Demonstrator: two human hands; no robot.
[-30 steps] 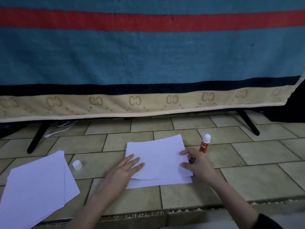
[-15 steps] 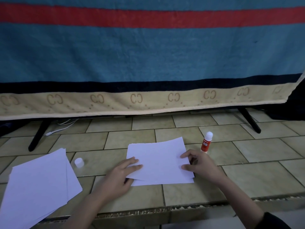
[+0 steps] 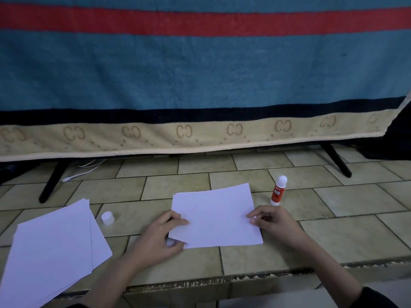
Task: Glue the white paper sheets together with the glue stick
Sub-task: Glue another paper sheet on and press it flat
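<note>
Two or more white paper sheets [image 3: 215, 216] lie stacked on the tiled surface in the middle, their edges nearly lined up. My left hand [image 3: 160, 238] pinches the stack's lower left edge, a finger on top and the thumb at the corner. My right hand [image 3: 273, 223] has curled fingers and pinches the right edge between index fingertip and thumb. The red glue stick [image 3: 278, 191] with a white top stands upright just beyond my right hand, apart from it. Its white cap [image 3: 107, 218] sits on the tiles to the left of the sheets.
A loose pile of white paper [image 3: 51, 252] lies at the lower left. A blue, red and beige blanket [image 3: 200, 74] hangs across the back over black legs [image 3: 52, 181]. A white cable [image 3: 82, 171] lies behind. The tiled ledge's front edge [image 3: 222, 281] runs below my wrists.
My left hand went from lying flat on the sheets to pinching their left edge. The top sheet shifted into closer line with the one beneath. My right hand stayed at the right edge.
</note>
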